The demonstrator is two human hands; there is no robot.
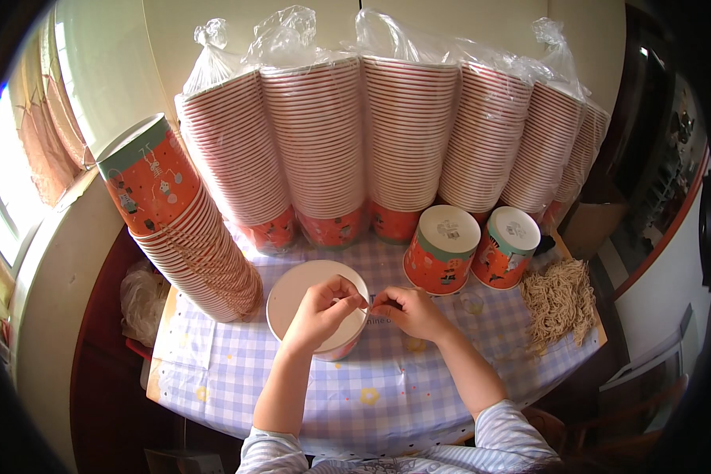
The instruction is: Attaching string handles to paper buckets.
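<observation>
A paper bucket [288, 288] with a white rim and a patterned red side stands in front of me. My left hand [328, 310] is over it, thumb and fingers pinched together. Close beside it, at the bucket's right rim, my right hand [409, 311] is pinched as well. The fingertips of both hands nearly meet. Something small and pale shows between them, too small to make out. To the right lies a heap of beige cords [561, 304].
Tall bagged stacks of paper buckets [411, 134] line the table's back. A leaning stack [201, 257], draped with cords, stands left. Two upside-down buckets [442, 257] [504, 251] sit back right. A checked cloth [403, 387] covers the table.
</observation>
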